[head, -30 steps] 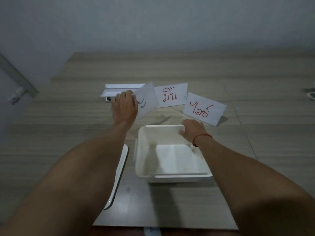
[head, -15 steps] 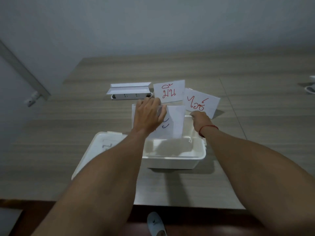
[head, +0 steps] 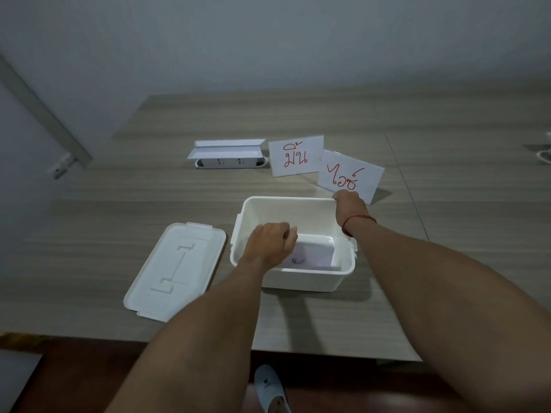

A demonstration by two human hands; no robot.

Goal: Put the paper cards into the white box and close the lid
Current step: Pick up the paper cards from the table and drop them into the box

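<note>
The white box point(head: 301, 281) stands open at the table's middle. Its lid point(head: 176, 271) lies flat on the table to the left. My left hand point(head: 272, 242) is down inside the box, fingers on a paper card point(head: 313, 257) that lies on the bottom. My right hand point(head: 350, 204) grips the box's far right rim. Two more cards with red writing stand behind the box: one point(head: 296, 156) at the back, another point(head: 350, 175) just beyond my right hand.
A white power strip point(head: 229, 162) with a folded white card on top lies at the back left. The table's near edge point(head: 208, 342) runs below the box, with a slipper point(head: 269, 386) on the floor beneath. A wall stands behind the table.
My left hand has carried the card from above the box rim down into it, laying it on the bottom. My right hand has stayed on the far right rim.
</note>
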